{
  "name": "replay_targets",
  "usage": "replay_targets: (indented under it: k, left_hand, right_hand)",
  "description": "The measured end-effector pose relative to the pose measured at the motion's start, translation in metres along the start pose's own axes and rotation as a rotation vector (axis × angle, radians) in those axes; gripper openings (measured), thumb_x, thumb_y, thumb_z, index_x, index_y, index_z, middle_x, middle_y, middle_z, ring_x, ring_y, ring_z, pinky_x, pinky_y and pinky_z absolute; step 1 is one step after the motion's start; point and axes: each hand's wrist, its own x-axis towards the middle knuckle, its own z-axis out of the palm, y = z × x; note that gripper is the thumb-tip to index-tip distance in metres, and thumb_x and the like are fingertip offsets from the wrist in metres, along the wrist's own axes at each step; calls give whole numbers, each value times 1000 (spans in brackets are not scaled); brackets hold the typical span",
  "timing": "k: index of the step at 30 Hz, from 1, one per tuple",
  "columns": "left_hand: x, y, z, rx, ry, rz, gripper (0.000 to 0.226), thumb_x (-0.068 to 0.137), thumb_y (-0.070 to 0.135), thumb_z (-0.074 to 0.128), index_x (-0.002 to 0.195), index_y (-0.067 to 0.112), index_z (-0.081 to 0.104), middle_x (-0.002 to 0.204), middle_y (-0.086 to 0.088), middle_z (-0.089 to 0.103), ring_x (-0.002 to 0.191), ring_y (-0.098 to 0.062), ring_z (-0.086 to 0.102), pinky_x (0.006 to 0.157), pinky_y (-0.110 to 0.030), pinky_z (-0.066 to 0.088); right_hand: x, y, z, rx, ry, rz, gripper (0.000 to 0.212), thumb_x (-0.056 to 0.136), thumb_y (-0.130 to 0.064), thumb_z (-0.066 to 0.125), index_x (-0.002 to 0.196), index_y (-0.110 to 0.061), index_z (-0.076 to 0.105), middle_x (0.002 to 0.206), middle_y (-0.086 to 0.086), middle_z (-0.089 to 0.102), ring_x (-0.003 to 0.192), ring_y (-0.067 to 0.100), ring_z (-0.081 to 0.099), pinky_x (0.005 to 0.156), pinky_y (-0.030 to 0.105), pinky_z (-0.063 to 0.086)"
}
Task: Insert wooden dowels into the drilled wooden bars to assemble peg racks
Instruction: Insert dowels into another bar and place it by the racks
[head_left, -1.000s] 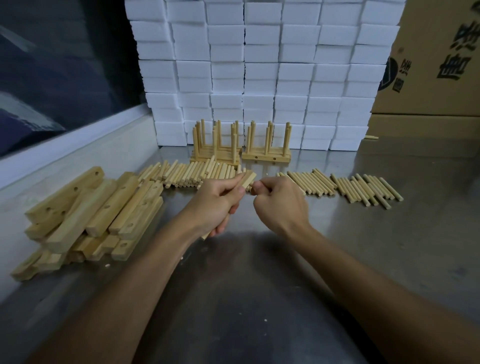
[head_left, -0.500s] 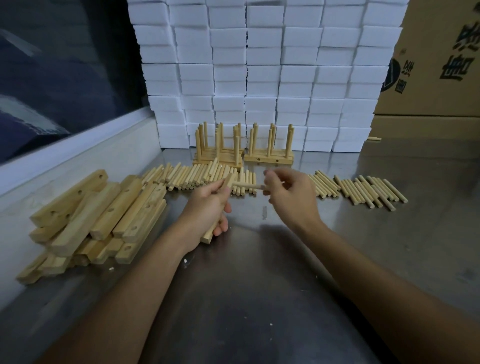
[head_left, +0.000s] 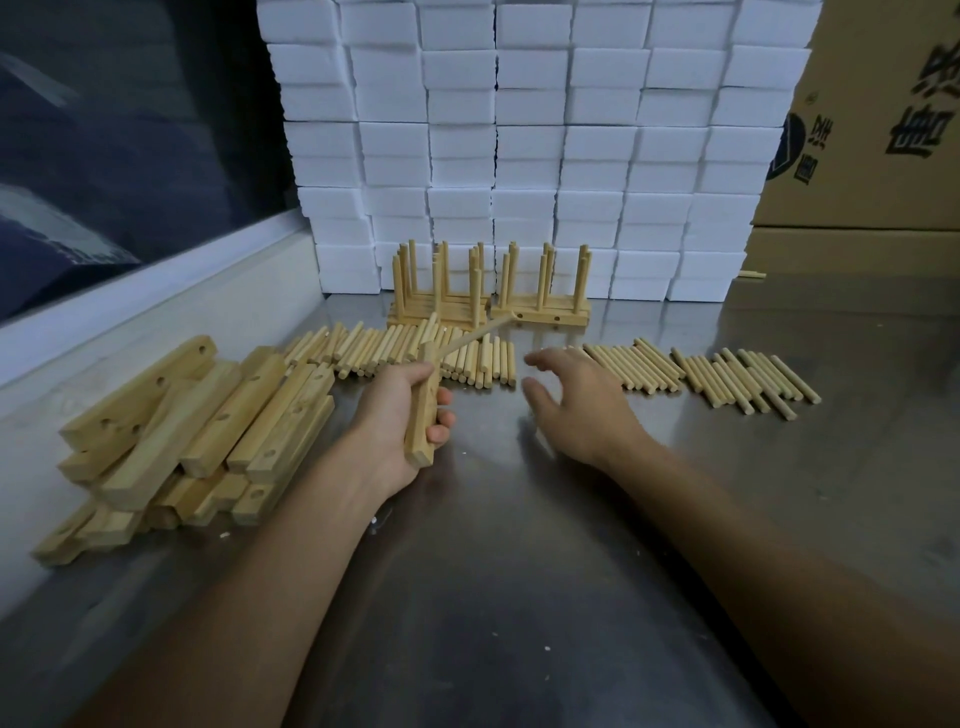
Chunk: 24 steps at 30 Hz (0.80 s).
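My left hand (head_left: 400, 415) grips a drilled wooden bar (head_left: 422, 421) above the steel table (head_left: 519, 597). One dowel (head_left: 475, 335) sticks out of the bar's far end and points up to the right. My right hand (head_left: 576, 405) hovers empty beside it, fingers spread, just short of the right group of loose dowels (head_left: 696, 371). Another row of loose dowels (head_left: 405, 351) lies behind my left hand. A pile of drilled bars (head_left: 192, 431) lies at the left. Assembled peg racks (head_left: 488, 291) stand at the back.
A wall of white foam blocks (head_left: 530, 145) rises behind the racks. Cardboard boxes (head_left: 883, 130) stand at the back right. A raised steel ledge (head_left: 156, 306) and a dark window run along the left side.
My right hand has let go of the dowel, which now sits in the bar, and moved right with its fingers spread. My left hand has lowered the bar slightly.
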Motion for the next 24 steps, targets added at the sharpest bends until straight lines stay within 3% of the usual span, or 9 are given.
replay_targets:
  k: [2, 4, 10, 13, 15, 17, 20, 24]
  left_hand:
    - [0, 0, 1, 13, 1, 3, 13, 99, 18, 48, 100, 7, 55, 74, -8, 50, 44, -14, 46, 32, -19, 31]
    - [-1, -1, 2, 26, 6, 5, 14, 99, 19, 48, 101, 7, 55, 75, -8, 51, 44, -14, 47, 32, -20, 31]
    - [-2, -1, 4, 39, 22, 0, 13, 99, 19, 49, 101, 7, 55, 77, -8, 50, 43, -14, 47, 31, -20, 31]
    - [-3, 0, 4, 32, 21, -5, 13, 99, 19, 49, 100, 7, 55, 75, -8, 51, 43, -14, 47, 31, -20, 30]
    - [-3, 0, 3, 18, 16, 1, 13, 99, 19, 50, 100, 7, 55, 73, -8, 51, 43, -15, 47, 31, -20, 31]
    - [-4, 0, 3, -3, 10, 12, 14, 98, 19, 49, 100, 7, 55, 70, -7, 51, 43, -15, 46, 32, -19, 30]
    - [-4, 0, 2, -43, 13, 27, 12, 94, 12, 46, 97, 4, 54, 70, -9, 50, 43, -16, 46, 31, -20, 30]
    - [-5, -1, 3, -35, 10, 53, 16, 89, 4, 44, 102, 1, 54, 73, -11, 53, 43, -15, 47, 32, -20, 31]
  right_hand:
    - [2, -5, 8, -143, -123, -47, 55, 100, -56, 36, 149, -32, 36, 154, -2, 39, 142, 21, 33, 115, 54, 20]
    - [3, -6, 14, -216, -191, -77, 60, 100, -62, 24, 151, -33, 32, 159, -2, 31, 146, 21, 25, 114, 53, 16]
    - [1, -8, 13, -347, -166, -76, 60, 100, -62, 16, 125, -29, 60, 138, -3, 53, 130, 24, 44, 103, 49, 27]
    - [1, -10, 10, -359, -42, -17, 55, 101, -58, 24, 99, -23, 66, 104, 0, 64, 104, 23, 57, 100, 47, 33]
    - [2, -10, 9, -398, 62, 28, 45, 101, -52, 36, 81, -21, 62, 79, -3, 61, 83, 21, 58, 99, 46, 36]
    - [4, -9, 6, -442, 126, 86, 35, 97, -45, 48, 73, -22, 58, 66, -4, 55, 69, 18, 54, 97, 44, 38]
    - [5, -4, 5, -413, 110, 133, 28, 94, -41, 57, 75, -21, 58, 68, -3, 58, 68, 18, 55, 91, 41, 44]
    - [5, -2, 7, -223, 74, 104, 25, 91, -42, 66, 99, -19, 61, 90, -2, 64, 82, 17, 59, 77, 36, 54]
